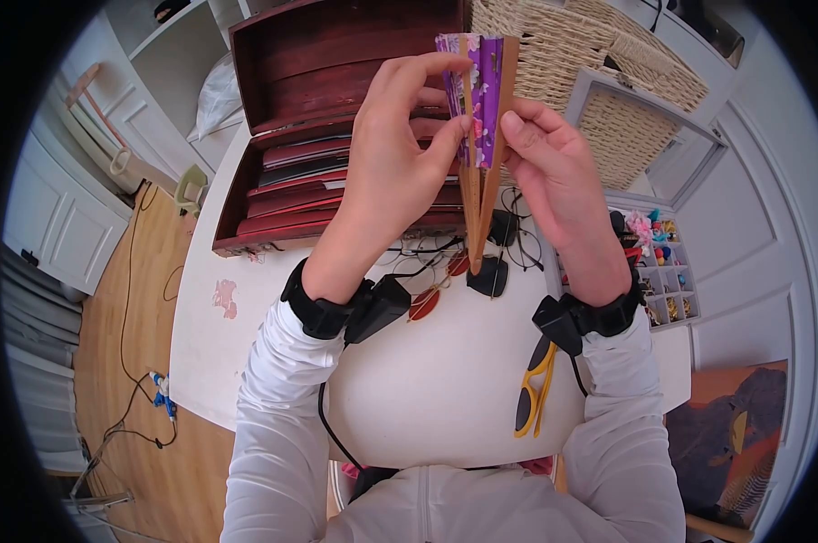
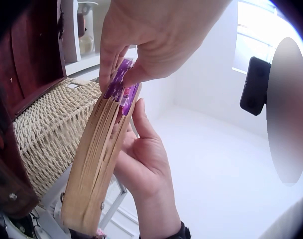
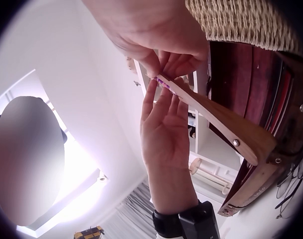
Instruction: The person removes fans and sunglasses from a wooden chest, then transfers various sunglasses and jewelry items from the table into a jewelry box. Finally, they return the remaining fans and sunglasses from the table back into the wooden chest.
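Note:
Both hands hold a folding fan (image 1: 490, 95) with purple floral cloth and wooden ribs, nearly closed, above the table in front of the wooden chest. Its riveted end points down toward the person. My left hand (image 1: 395, 149) pinches the cloth part from the left between thumb and fingers. On the other side, my right hand (image 1: 558, 172) grips the wooden outer rib (image 3: 206, 112) near the cloth. The left wrist view shows the stacked wooden ribs (image 2: 89, 159) edge-on, with a small gap between some of them.
Behind the fan stands an open dark-red chest (image 1: 287, 204) filled with folders or similar flat items. Several glasses lie below it, and yellow sunglasses (image 1: 535, 389) lie nearer the person. A woven basket (image 1: 535, 45) and a compartment box of trinkets (image 1: 676, 281) are on the right.

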`<state>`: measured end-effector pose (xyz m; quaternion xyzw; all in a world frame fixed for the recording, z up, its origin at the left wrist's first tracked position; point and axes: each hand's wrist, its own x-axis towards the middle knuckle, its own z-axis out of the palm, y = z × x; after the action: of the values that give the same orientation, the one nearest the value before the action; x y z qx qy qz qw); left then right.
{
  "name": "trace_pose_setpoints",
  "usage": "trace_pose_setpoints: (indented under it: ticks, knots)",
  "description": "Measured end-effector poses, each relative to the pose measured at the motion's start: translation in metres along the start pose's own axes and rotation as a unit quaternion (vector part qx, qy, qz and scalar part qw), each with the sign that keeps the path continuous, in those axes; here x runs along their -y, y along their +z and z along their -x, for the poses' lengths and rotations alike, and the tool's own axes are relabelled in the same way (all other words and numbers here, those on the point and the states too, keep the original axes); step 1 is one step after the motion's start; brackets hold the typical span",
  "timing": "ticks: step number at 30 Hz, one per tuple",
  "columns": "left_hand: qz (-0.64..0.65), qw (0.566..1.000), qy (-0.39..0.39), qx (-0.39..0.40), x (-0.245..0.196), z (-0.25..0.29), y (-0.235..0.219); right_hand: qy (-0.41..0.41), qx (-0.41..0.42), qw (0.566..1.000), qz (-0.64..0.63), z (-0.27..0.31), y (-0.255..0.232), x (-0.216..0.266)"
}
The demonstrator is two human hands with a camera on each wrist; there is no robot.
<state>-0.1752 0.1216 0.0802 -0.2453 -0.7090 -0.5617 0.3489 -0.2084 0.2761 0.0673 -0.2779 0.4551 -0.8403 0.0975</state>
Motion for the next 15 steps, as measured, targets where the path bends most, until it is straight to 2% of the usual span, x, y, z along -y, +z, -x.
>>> trace_pose_setpoints:
  ticks: [3, 5, 15]
  knots:
    - [-0.020, 1.000, 0.005, 0.000, -0.0004, 0.0009, -0.0002, 0.001, 0.011, 1.000, -0.003, -0.0001, -0.0001, -0.0006]
    - [-0.046, 0.998, -0.021, 0.042, -0.0051, 0.0028, -0.0010, 0.007, 0.007, 1.000, -0.002, -0.0008, -0.0024, -0.0042]
    - [-0.047, 0.998, -0.030, 0.028, -0.0056, 0.0049, 0.0014, -0.003, 0.005, 1.000, 0.015, 0.0000, -0.0026, -0.0071]
